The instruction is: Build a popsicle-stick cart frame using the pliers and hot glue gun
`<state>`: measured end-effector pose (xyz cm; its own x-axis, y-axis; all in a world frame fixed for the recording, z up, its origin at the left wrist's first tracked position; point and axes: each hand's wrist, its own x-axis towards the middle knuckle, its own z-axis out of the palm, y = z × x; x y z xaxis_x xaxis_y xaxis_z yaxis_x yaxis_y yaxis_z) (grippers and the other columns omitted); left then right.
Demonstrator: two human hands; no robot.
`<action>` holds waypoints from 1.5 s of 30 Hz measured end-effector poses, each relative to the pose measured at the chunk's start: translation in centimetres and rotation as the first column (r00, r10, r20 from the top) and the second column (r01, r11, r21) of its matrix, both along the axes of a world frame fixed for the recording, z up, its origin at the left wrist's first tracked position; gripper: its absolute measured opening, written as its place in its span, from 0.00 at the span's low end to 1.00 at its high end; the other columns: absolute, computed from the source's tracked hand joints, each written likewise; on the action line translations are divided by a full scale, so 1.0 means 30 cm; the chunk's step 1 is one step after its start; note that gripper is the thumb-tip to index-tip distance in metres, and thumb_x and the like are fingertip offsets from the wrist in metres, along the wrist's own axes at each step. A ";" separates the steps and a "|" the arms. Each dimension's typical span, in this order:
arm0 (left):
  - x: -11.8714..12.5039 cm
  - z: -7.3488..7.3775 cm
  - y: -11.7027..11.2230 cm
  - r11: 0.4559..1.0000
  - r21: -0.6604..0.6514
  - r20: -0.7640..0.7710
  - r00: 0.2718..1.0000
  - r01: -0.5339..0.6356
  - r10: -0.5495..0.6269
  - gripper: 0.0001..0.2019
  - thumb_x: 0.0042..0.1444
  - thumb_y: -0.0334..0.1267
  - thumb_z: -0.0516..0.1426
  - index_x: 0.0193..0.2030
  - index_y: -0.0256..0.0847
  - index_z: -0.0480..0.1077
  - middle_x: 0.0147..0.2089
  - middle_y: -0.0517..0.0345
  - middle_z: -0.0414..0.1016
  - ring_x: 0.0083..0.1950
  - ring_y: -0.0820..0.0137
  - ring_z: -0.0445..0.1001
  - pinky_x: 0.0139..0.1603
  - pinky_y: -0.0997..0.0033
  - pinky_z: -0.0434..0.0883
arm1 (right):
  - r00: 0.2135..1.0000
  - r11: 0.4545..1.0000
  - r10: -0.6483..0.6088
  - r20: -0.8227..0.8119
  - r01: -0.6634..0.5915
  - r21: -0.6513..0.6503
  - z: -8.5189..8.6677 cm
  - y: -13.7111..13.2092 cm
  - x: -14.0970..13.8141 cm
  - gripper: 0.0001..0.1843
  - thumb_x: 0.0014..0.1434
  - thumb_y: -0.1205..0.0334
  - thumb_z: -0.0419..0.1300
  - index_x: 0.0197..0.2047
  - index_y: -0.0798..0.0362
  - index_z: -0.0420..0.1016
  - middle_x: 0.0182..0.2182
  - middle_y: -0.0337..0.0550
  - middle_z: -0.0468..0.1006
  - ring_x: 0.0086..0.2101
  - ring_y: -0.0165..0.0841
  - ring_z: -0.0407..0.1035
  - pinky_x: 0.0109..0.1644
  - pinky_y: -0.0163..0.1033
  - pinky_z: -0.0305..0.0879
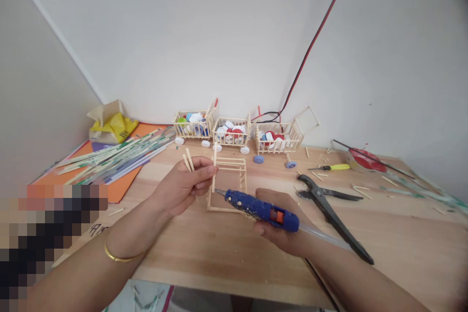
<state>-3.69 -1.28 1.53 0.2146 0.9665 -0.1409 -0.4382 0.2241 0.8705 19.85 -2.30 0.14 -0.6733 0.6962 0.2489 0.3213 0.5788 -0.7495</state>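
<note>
My left hand (185,180) is closed, with a couple of short wooden sticks (189,160) poking up between its fingers. Its thumb and fingertips pinch the left upright of a small open frame of wooden sticks (228,210) on the table. Wrapped in my right hand (281,214) is a blue hot glue gun (252,204) with an orange switch and a clear glue stick out of its back. The gun's nozzle points left and meets, or almost meets, the frame's left upright. Part of the frame is hidden behind the gun.
Three little stick carts (234,131) filled with bottle caps line the wall. Large black-handled scissors (329,209) and a yellow-handled screwdriver (334,167) lie right. Left are bundled sticks (117,156) on orange card and a yellow bag (113,126). A red-black cable (314,34) runs up the wall.
</note>
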 end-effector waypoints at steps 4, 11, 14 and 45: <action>-0.003 0.005 -0.001 1.000 -0.014 0.039 0.999 0.007 -0.006 0.09 0.44 0.35 0.66 0.26 0.34 0.71 0.18 0.67 0.57 0.18 0.85 0.50 0.17 0.84 0.45 | 0.991 0.995 -0.069 0.115 0.060 0.079 0.026 0.008 0.005 0.15 0.56 0.53 0.57 0.25 0.52 0.60 0.23 0.36 0.64 0.24 0.27 0.59 0.27 0.33 0.51; -0.018 -0.009 0.008 0.998 0.062 -0.040 0.999 -0.025 0.027 0.09 0.47 0.37 0.65 0.28 0.35 0.71 0.19 0.67 0.59 0.19 0.84 0.51 0.18 0.82 0.45 | 0.678 0.833 -0.550 0.488 0.404 0.377 0.020 0.107 0.125 0.14 0.52 0.52 0.60 0.32 0.52 0.63 0.32 0.45 0.69 0.30 0.36 0.66 0.31 0.37 0.56; -0.020 -0.021 0.017 0.987 0.139 -0.173 0.979 -0.080 0.104 0.09 0.46 0.38 0.65 0.28 0.36 0.71 0.18 0.67 0.61 0.18 0.84 0.50 0.18 0.81 0.46 | 0.621 0.867 -0.495 0.608 0.395 0.304 -0.011 0.139 0.173 0.12 0.50 0.55 0.61 0.33 0.53 0.66 0.34 0.48 0.70 0.32 0.37 0.67 0.33 0.37 0.57; 0.023 -0.045 -0.048 0.500 0.676 -0.669 0.167 0.541 0.724 0.10 0.58 0.31 0.51 0.36 0.43 0.73 0.35 0.52 0.74 0.34 0.66 0.69 0.34 0.69 0.60 | 0.900 0.763 -0.381 0.210 0.178 0.621 0.115 0.044 -0.134 0.10 0.62 0.62 0.53 0.32 0.51 0.75 0.38 0.44 0.71 0.41 0.37 0.58 0.43 0.46 0.50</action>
